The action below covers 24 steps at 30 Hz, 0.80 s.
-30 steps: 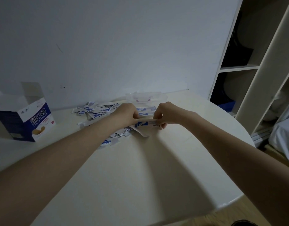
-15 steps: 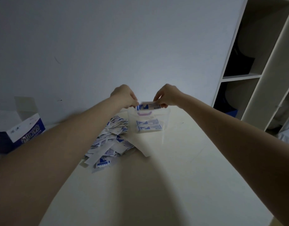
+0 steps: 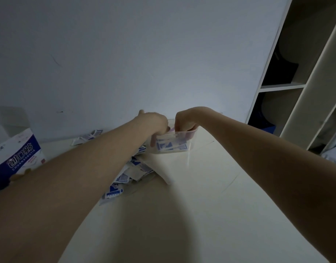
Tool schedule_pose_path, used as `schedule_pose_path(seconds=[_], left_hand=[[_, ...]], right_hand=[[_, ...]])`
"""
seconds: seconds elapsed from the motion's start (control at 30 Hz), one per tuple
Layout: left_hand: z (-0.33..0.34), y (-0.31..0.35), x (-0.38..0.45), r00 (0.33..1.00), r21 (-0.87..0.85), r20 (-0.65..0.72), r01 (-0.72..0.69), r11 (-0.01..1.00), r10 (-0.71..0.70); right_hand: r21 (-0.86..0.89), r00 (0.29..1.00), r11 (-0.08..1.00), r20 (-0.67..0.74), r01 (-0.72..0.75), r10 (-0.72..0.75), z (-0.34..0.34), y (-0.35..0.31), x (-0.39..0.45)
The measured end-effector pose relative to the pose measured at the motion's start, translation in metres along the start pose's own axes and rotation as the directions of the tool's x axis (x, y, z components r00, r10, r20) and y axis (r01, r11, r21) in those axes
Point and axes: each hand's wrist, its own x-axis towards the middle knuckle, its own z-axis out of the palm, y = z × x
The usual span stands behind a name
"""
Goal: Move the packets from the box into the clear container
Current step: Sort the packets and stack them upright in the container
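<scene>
Packets (image 3: 125, 177) lie mostly in a loose heap on the surface (image 3: 201, 196), left of centre in the frame, partly hidden under my left forearm; a few more sit further back near the wall. The box (image 3: 17, 152) stands open at the far left edge, and I cannot see into it. Several packets already lie in the clear container (image 3: 190, 132) at the middle of the frame, so I judge the job only begun, with the bulk of the heap left to shift. My left hand (image 3: 155, 123) reaches down over the container's near left corner, fingers curled, and my right hand (image 3: 186, 120) dips into its mouth with fingers bent downward. Whether either grip has a packet between the fingers I cannot tell; the fingertips are lost behind the rim.
</scene>
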Motion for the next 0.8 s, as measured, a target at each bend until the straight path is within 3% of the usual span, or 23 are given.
schedule_pose_path(seconds=[0.2, 0.3, 0.43, 0.57, 0.63, 0.73, 0.8], left_hand=[[0.005, 0.008, -0.001, 0.998, -0.15, 0.051, -0.027, 0.988, 0.035], [0.006, 0.008, -0.002, 0.991, -0.198, 0.11, -0.052, 0.979, 0.075], [0.002, 0.009, -0.017, 0.997, -0.165, -0.004, -0.074, 0.984, 0.074], [0.004, 0.01, -0.011, 0.997, -0.157, 0.065, -0.03, 0.987, 0.041], [0.001, 0.006, -0.011, 0.997, -0.139, -0.07, 0.002, 0.99, -0.011], [-0.01, -0.008, -0.021, 0.919, -0.06, -0.394, -0.048, 0.997, 0.02], [-0.013, -0.022, -0.032, 0.884, -0.07, -0.467, -0.058, 0.996, 0.019]], right_hand=[[-0.031, 1.0, 0.999, -0.001, -0.021, 0.021, -0.003, -0.002, 0.0], [0.042, 0.999, 0.998, -0.009, -0.035, 0.035, 0.0, -0.007, -0.001], [0.026, 0.998, 0.998, -0.012, -0.055, 0.055, 0.0, -0.008, -0.002], [0.054, 0.998, 0.997, -0.009, -0.059, 0.059, -0.003, -0.011, -0.005], [0.105, 0.994, 0.994, -0.099, -0.032, 0.042, -0.011, -0.013, -0.013], [0.181, 0.961, 0.982, -0.277, 0.045, 0.007, -0.032, -0.021, -0.029], [0.192, 0.952, 0.975, -0.301, 0.115, -0.053, -0.041, -0.032, -0.041]])
